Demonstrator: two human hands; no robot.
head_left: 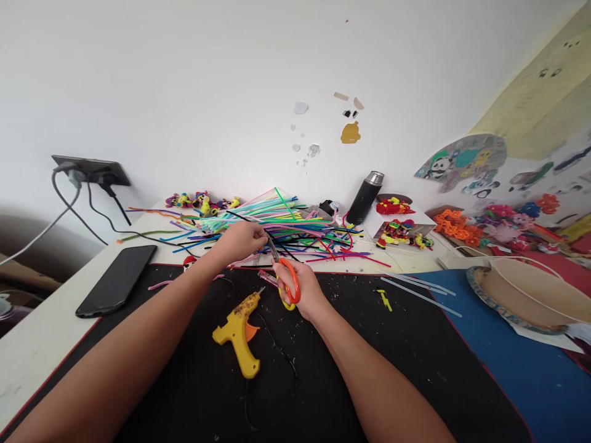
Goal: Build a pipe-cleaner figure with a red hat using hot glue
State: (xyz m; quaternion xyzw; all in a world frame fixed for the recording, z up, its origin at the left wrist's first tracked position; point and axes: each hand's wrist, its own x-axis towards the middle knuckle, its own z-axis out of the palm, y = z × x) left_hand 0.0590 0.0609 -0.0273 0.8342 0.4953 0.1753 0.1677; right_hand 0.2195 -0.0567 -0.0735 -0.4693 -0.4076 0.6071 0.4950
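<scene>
My left hand [240,241] is closed in a pinch on a thin black pipe cleaner [244,216] above the near edge of a heap of coloured pipe cleaners [277,223]. My right hand [302,290] grips scissors [287,278] with orange and yellow handles. The blades point up and left to the black pipe cleaner just beside my left fingers. Both hands hover over a black mat [360,344].
A yellow glue gun [240,335] lies on the mat below the hands. A black phone [117,280] lies at left, cables and a socket behind it. A black flask [364,198], small craft figures [401,232], and a round basket [526,292] stand at right.
</scene>
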